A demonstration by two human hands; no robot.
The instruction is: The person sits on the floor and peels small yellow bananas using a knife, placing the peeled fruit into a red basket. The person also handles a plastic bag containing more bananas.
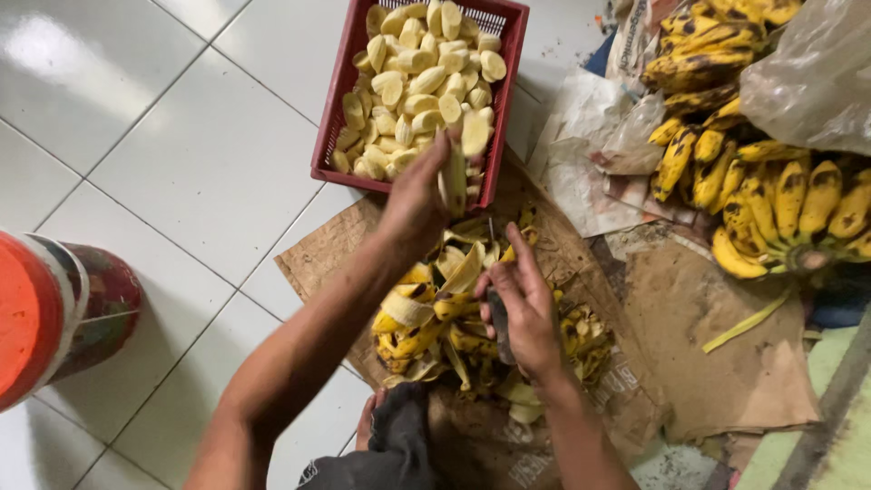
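Note:
My left hand reaches forward and holds a peeled banana piece just at the near rim of a red plastic crate filled with several peeled pale bananas. My right hand hovers over a heap of yellow banana peels and grips a dark-handled knife, its thin blade pointing up past my fingers. The peel heap lies on brown cardboard between my two arms.
Bunches of unpeeled, black-spotted bananas lie at the right, partly under a clear plastic bag. An orange-lidded bucket stands at the left on white floor tiles. Crumpled paper and brown cardboard cover the floor at the right.

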